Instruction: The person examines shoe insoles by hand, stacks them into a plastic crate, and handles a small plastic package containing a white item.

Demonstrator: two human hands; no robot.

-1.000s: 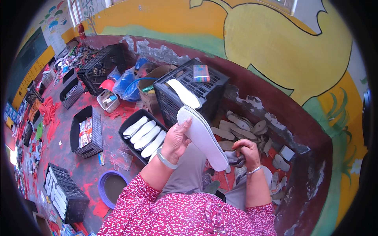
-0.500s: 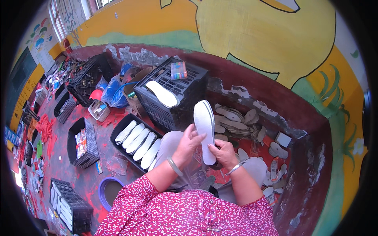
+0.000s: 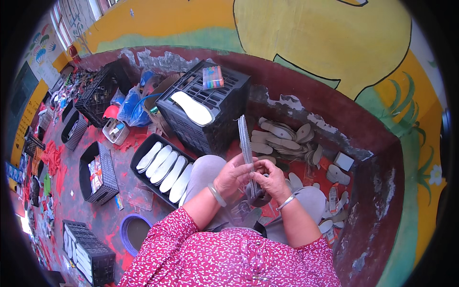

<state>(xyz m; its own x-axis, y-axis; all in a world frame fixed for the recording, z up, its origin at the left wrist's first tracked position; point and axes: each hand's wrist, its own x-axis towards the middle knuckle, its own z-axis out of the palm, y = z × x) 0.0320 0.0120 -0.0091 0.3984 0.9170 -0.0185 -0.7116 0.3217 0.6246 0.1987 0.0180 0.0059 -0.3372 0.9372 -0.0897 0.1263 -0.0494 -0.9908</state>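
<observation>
A thin stack of shoe insoles stands upright over my lap, its layered edges turned toward me. My left hand grips the stack from the left side. From the right, my right hand closes round its lower part with thumb and fingers. Left of my knees, a black tray holds several rows of white insoles. A single white insole lies on an upturned black crate. Piles of grey insoles rest on the floor beyond my right hand.
A pack of coloured pens sits on the crate. Woven baskets, a purple-rimmed bucket and another black crate with white insoles stand at the left. Loose insoles and a white box lie near the right wall.
The insole stack has turned from showing its white face to showing its edges. My right hand has moved up and closer to my left hand.
</observation>
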